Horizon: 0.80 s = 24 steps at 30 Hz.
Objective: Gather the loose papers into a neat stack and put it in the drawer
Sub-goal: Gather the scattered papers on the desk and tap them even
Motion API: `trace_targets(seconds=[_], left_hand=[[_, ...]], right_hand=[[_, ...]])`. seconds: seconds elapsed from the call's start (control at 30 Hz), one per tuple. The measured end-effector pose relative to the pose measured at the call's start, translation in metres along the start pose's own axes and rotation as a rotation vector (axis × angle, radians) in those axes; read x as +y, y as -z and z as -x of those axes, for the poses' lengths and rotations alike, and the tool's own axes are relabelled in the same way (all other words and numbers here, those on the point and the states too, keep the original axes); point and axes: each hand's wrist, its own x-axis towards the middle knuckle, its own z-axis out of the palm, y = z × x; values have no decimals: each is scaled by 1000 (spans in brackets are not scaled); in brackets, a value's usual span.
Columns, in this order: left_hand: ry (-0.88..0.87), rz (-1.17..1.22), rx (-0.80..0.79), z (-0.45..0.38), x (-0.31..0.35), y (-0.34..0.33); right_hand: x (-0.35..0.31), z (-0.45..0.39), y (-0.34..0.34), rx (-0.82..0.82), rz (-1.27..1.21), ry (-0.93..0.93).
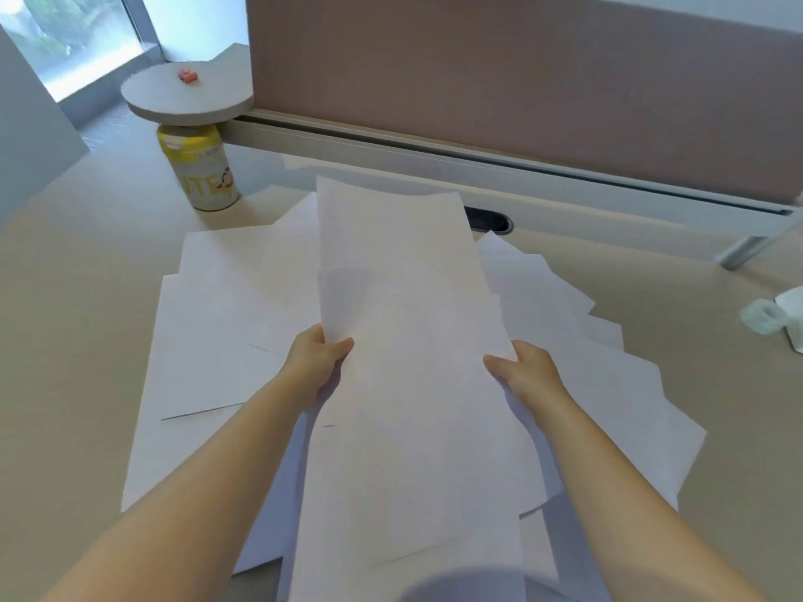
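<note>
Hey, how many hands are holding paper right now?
2. The left hand grips the lifted sheets' left edge; the right hand grips their right edge. Neither is hidden.

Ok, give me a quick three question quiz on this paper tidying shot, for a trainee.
1. True or false: both hands grip the raised sheets.
2. Which thing stands at the far left of the desk? A) a stapler B) a yellow-lidded canister C) a laptop
3. Fill in: the rest of the papers lie ____ on the desk, not stacked.

Key
1. True: the left hand and right hand hold the raised sheets by their side edges.
2. B: the yellow-lidded canister.
3. Scattered: the loose papers are fanned and overlapping on the desk.
</note>
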Motion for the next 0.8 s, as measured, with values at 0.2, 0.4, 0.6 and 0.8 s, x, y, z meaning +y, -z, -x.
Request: trace_targets(seconds=[0.2, 0.4, 0.6, 0.8], left_hand=[[-65, -376, 74, 2, 1, -72], [-60, -1096, 108, 1, -26, -84], [-81, -1156, 62, 12, -23, -96], [-82, -888, 256, 11, -12, -91]], right_hand=[[17, -11, 75, 121, 201, -63], [44, -26, 108, 82, 924, -267], [41, -47, 88, -28, 1002, -131], [20, -60, 75, -132, 714, 63]])
